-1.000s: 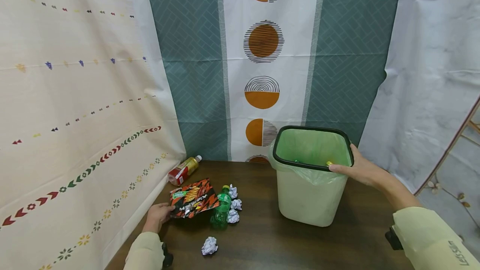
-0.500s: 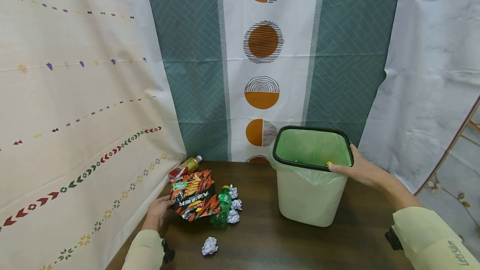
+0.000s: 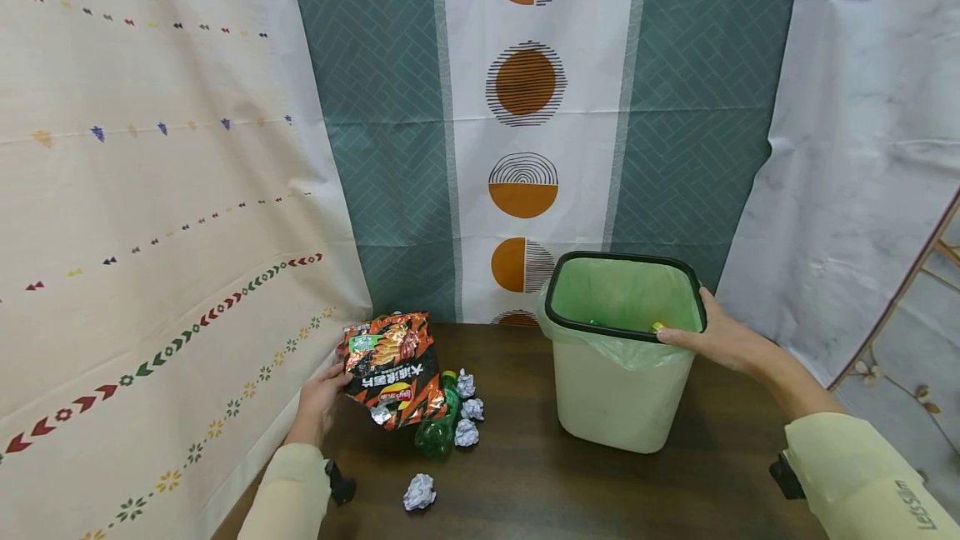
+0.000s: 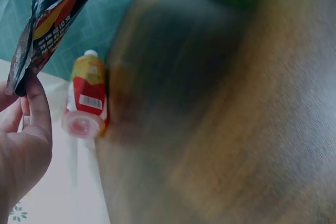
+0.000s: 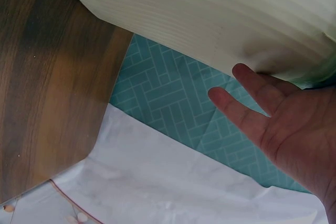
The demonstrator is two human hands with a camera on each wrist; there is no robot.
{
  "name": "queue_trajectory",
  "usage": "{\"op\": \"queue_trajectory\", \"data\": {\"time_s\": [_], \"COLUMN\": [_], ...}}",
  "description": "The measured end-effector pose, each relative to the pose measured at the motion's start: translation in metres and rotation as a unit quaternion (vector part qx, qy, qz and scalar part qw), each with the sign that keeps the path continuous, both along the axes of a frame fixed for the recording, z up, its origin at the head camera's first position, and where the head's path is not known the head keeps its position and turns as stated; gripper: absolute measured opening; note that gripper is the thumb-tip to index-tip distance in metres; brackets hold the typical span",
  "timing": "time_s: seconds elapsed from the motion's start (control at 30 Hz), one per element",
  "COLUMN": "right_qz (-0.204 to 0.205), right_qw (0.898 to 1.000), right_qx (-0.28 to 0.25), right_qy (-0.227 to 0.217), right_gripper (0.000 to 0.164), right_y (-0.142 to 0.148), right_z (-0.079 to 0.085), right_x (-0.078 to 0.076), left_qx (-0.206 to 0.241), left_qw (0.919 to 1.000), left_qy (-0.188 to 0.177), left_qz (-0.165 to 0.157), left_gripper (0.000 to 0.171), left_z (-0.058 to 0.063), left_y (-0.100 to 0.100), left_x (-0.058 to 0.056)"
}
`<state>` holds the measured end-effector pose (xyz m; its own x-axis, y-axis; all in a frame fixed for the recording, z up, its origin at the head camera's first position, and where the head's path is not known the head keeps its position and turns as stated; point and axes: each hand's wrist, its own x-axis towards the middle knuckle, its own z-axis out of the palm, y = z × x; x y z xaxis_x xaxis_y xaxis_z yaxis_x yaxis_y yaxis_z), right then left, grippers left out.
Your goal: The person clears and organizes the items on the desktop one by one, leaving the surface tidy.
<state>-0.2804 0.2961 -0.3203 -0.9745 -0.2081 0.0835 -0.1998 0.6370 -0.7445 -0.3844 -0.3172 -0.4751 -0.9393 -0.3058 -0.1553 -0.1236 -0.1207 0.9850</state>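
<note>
My left hand (image 3: pixel 322 400) pinches the left edge of a black-and-orange chip bag (image 3: pixel 392 367). In the left wrist view the bag (image 4: pixel 55 22) is seen edge-on, raised above the table, with fingers and thumb on its corner. Behind the bag in the head view, a green plastic bottle (image 3: pixel 435 438) is partly covered. A red-and-yellow drink bottle (image 4: pixel 86 95) lies below the left hand, almost wholly hidden in the head view. My right hand (image 3: pixel 718 342) holds the black rim of a pale trash bin (image 3: pixel 622 402), thumb over the rim; two fingers stretch out beside its wall in the right wrist view.
Crumpled paper balls (image 3: pixel 467 432) lie in a row right of the green bottle; another paper ball (image 3: pixel 419 492) is nearer the front. A green liner (image 3: pixel 622 290) lines the bin, with small yellow and green items inside. Curtains (image 3: pixel 397 148) hang behind the dark wooden table (image 3: pixel 517 473).
My left hand has moved up and slightly forward, lifting and tilting the chip bag so its front shows; it now covers the red-and-yellow bottle. The right hand and bin stay put.
</note>
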Motion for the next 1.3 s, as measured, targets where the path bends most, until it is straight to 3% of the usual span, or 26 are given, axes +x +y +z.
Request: {"op": "queue_trajectory", "data": {"time_s": [0.17,0.5,0.9,1.3], "right_qz": [0.0,0.0,-0.006,0.003], "right_qw": [1.0,1.0,1.0,1.0], "right_qx": [0.001,0.009,0.014,0.004], "right_qy": [-0.003,-0.006,-0.017,-0.006], "right_gripper": [0.114,0.114,0.117,0.114], "right_y": [-0.001,0.001,0.001,0.002], "right_z": [0.0,0.0,0.002,0.0], "right_x": [0.0,0.0,-0.001,-0.002], "left_qx": [0.009,0.021,0.093,0.106], "left_qw": [0.9997,0.9981,0.9908,0.9868], "left_qy": [0.014,0.057,0.098,0.123], "left_qz": [0.016,0.008,0.016,-0.002], "left_gripper": [0.056,0.052,0.053,0.051], "left_z": [0.011,0.043,0.09,0.137], "left_y": [0.003,0.017,0.047,0.086], "left_x": [-0.005,-0.009,-0.024,-0.032]}}
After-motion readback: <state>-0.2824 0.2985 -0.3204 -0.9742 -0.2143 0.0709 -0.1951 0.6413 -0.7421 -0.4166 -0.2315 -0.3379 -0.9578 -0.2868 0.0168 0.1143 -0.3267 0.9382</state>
